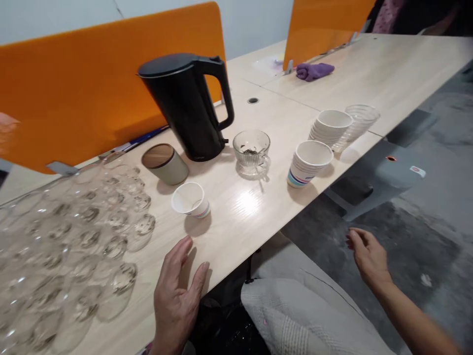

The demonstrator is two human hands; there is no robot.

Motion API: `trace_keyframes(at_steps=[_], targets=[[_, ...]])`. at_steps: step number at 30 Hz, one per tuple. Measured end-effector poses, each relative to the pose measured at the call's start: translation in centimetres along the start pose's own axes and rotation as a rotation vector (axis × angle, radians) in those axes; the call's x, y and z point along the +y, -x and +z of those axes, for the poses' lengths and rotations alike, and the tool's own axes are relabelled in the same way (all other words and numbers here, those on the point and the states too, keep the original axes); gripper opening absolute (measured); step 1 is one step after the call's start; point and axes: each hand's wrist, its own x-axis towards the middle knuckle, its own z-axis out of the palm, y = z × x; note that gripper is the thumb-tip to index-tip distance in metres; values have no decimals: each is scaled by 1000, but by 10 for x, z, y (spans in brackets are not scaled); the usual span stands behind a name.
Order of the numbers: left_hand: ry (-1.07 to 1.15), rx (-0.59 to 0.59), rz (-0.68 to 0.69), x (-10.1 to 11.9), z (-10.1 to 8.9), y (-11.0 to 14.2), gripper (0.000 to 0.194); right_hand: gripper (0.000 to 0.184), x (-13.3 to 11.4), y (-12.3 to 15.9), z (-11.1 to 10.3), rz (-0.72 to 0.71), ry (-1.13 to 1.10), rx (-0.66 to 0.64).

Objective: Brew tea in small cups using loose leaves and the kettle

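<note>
My left hand (179, 291) is at the table's front edge, fingers apart and nothing in it. Just beyond its fingertips stands a white paper cup (191, 199) with a thin dark trace inside. My right hand (369, 256) hangs off the table over the floor, fingers curled in; whether something small is pinched there I cannot make out. Nearest to it on the table is a stack of paper cups (308, 165) with a blue and pink band. A glass cup (251, 150) with dark dry leaves at its bottom sits on the table's middle. A canister (166, 165) with a wooden lid stands behind the paper cup.
A black kettle (188, 108) stands at the back before an orange divider (92, 84). Many clear cups (84, 236) with dark bits crowd the left. Another paper cup stack (328, 128), stacked clear cups (360, 123) and a rolled purple towel (314, 71) lie right.
</note>
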Motion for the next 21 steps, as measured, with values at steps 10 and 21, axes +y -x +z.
trace_keyframes(at_steps=[10,21], targets=[[194,80,87,0,17,-10,49,57,-200,68,38,-1046,-337,-558],[323,128,94,-5,14,-7,49,89,-303,98,158,-1220,-214,-790]])
